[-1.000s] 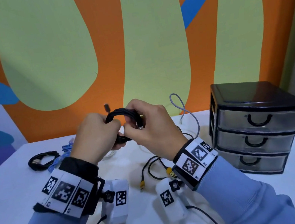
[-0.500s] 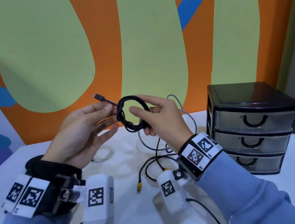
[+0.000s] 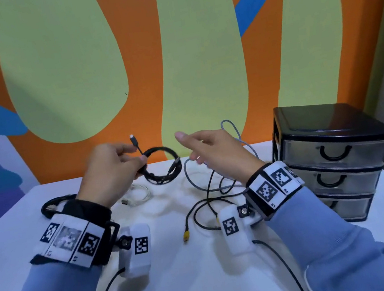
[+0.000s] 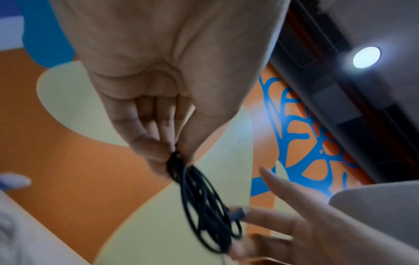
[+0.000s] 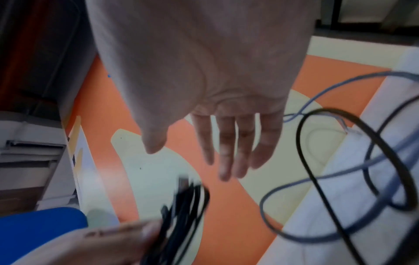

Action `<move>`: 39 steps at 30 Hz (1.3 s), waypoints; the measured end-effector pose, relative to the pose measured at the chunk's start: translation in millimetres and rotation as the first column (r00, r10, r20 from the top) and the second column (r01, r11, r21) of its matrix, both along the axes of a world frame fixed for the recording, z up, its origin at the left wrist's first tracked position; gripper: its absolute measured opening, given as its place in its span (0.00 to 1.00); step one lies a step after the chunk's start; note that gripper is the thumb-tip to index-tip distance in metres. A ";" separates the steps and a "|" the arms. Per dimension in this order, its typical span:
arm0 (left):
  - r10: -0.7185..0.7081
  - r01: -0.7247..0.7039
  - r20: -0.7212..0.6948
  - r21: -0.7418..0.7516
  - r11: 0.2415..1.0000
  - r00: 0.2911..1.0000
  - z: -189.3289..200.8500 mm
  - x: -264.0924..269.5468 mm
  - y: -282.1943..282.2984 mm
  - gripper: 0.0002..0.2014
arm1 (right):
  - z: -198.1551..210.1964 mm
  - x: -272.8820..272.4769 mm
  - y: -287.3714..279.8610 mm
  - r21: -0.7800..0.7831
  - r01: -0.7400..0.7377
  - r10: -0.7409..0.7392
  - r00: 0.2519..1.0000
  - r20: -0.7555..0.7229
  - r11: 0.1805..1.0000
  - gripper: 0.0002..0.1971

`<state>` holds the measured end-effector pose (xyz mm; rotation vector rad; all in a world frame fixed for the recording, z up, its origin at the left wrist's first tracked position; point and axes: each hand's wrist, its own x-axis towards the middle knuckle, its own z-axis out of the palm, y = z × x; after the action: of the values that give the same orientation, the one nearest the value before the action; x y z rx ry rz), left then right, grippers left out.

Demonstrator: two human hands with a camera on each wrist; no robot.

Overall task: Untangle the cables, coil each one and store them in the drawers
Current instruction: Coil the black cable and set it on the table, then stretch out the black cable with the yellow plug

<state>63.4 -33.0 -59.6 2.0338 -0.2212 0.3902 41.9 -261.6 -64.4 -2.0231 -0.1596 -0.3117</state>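
Observation:
My left hand [image 3: 122, 165] pinches a coiled black cable [image 3: 162, 164] [image 4: 204, 206] above the white table [image 3: 10, 244], one plug end sticking up past the fingers. My right hand [image 3: 201, 148] [image 5: 217, 143] hangs just right of the coil with fingers straight, holding nothing. Under the right hand lie a loose grey cable [image 3: 235, 137] [image 5: 317, 179] and a black cable with a yellow plug [image 3: 185, 235], looped over each other. A black three-drawer cabinet [image 3: 329, 159] with all drawers closed stands at the right.
A small white cable coil [image 3: 135, 196] lies under my left hand. Another black coil [image 3: 52, 204] sits at the far left, partly hidden by my wrist. The painted wall [image 3: 185, 69] rises right behind the table.
The coil passed from my right hand to my left. My right hand let go and drew away to the right, fingers spread. Both hands dropped lower.

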 end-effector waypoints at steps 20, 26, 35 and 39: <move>-0.132 0.347 -0.329 0.774 0.530 0.935 -7.7 -33.3 -63.5 0.22 | -25.1 19.2 -32.0 -0.358 0.047 -0.061 0.998 -0.029 0.933 0.05; -0.091 0.356 -0.349 0.846 0.398 0.933 -10.5 -40.4 -73.0 0.06 | -20.1 16.3 -28.0 -0.042 -0.054 0.055 0.998 0.028 0.998 0.10; -0.348 0.548 -0.429 0.724 0.420 0.834 -5.1 -50.1 -74.7 0.11 | -34.6 16.1 -30.7 -0.492 -0.302 0.148 0.934 -0.326 0.817 0.11; -0.375 0.501 -0.350 0.726 0.471 0.859 -0.3 -50.7 -72.7 0.07 | -33.2 15.5 -33.8 -0.450 -0.283 0.147 0.938 -0.313 0.847 0.03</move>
<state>12.8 -105.6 -59.9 2.7536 -0.9756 -0.2708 57.4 -295.4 -97.6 -2.4988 -0.3226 0.1731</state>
